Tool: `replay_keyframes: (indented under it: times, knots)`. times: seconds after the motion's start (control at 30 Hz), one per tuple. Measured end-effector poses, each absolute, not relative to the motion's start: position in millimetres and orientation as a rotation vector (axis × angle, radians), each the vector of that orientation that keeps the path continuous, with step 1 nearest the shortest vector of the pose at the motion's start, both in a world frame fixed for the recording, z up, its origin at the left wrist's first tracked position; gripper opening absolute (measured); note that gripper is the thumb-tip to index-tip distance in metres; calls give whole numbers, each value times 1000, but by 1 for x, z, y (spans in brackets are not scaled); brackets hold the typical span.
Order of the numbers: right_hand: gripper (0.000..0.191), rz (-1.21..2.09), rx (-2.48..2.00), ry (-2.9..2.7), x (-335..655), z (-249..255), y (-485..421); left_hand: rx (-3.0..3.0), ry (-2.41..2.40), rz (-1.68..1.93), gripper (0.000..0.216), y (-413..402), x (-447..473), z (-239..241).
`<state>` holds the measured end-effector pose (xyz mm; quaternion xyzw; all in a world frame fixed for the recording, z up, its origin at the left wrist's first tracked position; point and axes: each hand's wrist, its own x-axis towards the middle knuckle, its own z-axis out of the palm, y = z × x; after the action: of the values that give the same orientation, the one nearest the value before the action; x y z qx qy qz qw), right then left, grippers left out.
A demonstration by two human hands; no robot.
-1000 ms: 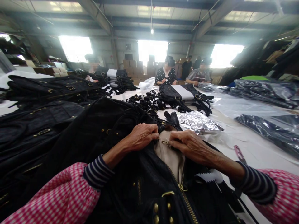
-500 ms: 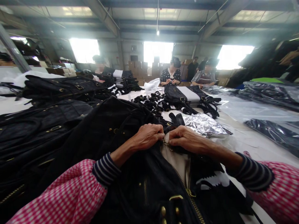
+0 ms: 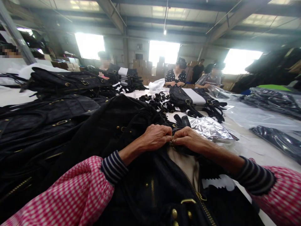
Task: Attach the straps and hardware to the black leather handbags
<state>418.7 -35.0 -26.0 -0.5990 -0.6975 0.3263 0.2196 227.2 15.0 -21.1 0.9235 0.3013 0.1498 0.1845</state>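
Right before me lies a black bag (image 3: 141, 185) with gold-coloured fittings. Its brass zipper (image 3: 188, 179) is partly open, and pale lining (image 3: 182, 163) shows in the gap. At the far end of this opening my left hand (image 3: 158, 136) pinches the bag's edge by the zipper. My right hand (image 3: 187, 138) is closed too, fingertips meeting the left ones over the zipper end. Whether a zipper pull sits inside either pinch is hidden by the fingers. A white notched strip (image 3: 218, 182) rests on the bag's right side.
More black bags (image 3: 47, 119) are heaped on the left. Beyond my hands are a crinkled clear plastic bag (image 3: 211, 128), loose black straps (image 3: 160, 102) and stacked bags with a white band (image 3: 194, 95). Plastic-wrapped goods (image 3: 277, 138) lie right. Several people work across the table.
My two hands have drawn together until their fingertips touch, covering the zipper end that showed between them. The whole view has shifted slightly.
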Motion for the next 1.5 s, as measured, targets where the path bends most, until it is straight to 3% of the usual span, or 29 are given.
replay_keyframes:
  times: [0.4,0.7,0.87,1.03,1.33,1.5]
  knots:
    - [25,942,-1485,-2030,428,-30,-32,2569,815,277,22,22,230,-19]
    - [9,335,-1371,-2221,432,-47,-47,2517,908,272,20,21,238,-18]
    - [14,263,-1346,-2293,431,-49,-57,2563,942,220,23,19,244,-10]
    - [21,195,-1311,-2239,436,-64,-59,2547,853,28,10,25,254,1]
    - [23,265,-1265,-2190,439,-67,-56,2510,804,-43,8,34,262,4]
    - [16,580,-1234,-2098,446,-49,-52,2477,775,73,10,30,253,3]
